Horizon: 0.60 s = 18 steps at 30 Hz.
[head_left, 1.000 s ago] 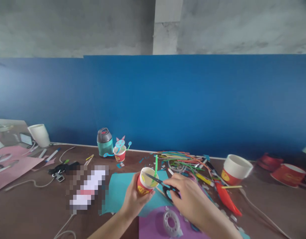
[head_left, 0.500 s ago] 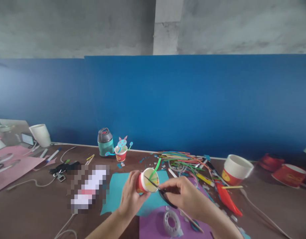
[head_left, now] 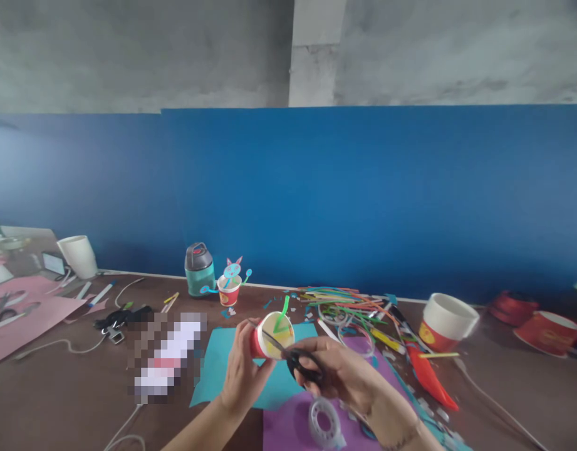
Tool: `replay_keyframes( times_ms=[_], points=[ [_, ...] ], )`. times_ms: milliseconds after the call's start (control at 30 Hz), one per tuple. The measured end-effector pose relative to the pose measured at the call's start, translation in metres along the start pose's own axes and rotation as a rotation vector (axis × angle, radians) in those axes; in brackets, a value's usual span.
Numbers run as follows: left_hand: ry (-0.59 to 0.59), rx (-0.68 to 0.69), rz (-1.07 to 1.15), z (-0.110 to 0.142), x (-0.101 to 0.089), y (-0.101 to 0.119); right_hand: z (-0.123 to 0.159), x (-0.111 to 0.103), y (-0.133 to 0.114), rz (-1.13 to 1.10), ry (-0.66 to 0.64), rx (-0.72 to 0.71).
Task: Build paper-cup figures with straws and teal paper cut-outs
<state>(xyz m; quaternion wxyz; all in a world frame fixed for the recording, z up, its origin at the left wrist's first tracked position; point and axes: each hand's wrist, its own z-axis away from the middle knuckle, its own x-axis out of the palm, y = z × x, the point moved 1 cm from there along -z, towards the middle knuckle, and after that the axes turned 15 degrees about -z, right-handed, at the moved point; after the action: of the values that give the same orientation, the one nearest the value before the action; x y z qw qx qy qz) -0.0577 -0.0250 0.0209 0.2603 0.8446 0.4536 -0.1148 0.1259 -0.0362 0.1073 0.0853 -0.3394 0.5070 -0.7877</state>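
Observation:
My left hand point(head_left: 245, 369) is wrapped round a red-and-white paper cup point(head_left: 262, 344), tilted so that its open mouth faces me. A green strip point(head_left: 282, 314) sticks up out of the cup. In my right hand point(head_left: 339, 373) are black-handled scissors point(head_left: 307, 368), fingers around the handles. The blades lie across the mouth of the cup; whether their tips touch it I cannot tell. Below the hands are a turquoise paper sheet point(head_left: 213, 369) and a purple sheet point(head_left: 288, 432). A roll of clear tape point(head_left: 324, 423) rests on the purple one.
A cat-faced paper cup point(head_left: 229, 291) stands beside a teal flask point(head_left: 200, 272) at the back. Coloured strips point(head_left: 339, 300) are piled behind my right hand. To the right are stacked cups point(head_left: 448, 319) and a red pouch point(head_left: 431, 379). Paper scraps lie around.
The cup in my left hand has shifted slightly left. My right hand has turned the scissors, so their handles now show more and the blades cross the cup's mouth lower.

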Motion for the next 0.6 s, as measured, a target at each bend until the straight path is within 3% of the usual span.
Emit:
replay_keyframes(
  times_ms=[167, 233, 367, 500, 533, 600],
  points=[
    [-0.139, -0.080, 0.161, 0.000, 0.002, 0.003, 0.020, 0.008, -0.010, 0.925, 0.262, -0.482],
    [-0.206, -0.106, 0.230, 0.000, 0.001, 0.006, 0.030, 0.012, -0.016, 1.116, 0.304, -0.511],
    [-0.272, -0.127, 0.316, 0.000, 0.002, 0.009, 0.048, 0.006, -0.025, 1.171, 0.343, -0.435],
    [-0.215, -0.457, 0.457, -0.004, 0.007, 0.000, 0.054, -0.017, -0.032, 0.921, 0.189, -0.194],
    [-0.203, -0.531, 0.517, -0.005, 0.007, -0.002, 0.054, -0.025, -0.034, 0.887, 0.182, -0.160],
    [-0.228, -0.607, 0.635, -0.005, 0.008, -0.003, 0.050, -0.039, -0.037, 0.959, 0.290, -0.135]
  ],
)
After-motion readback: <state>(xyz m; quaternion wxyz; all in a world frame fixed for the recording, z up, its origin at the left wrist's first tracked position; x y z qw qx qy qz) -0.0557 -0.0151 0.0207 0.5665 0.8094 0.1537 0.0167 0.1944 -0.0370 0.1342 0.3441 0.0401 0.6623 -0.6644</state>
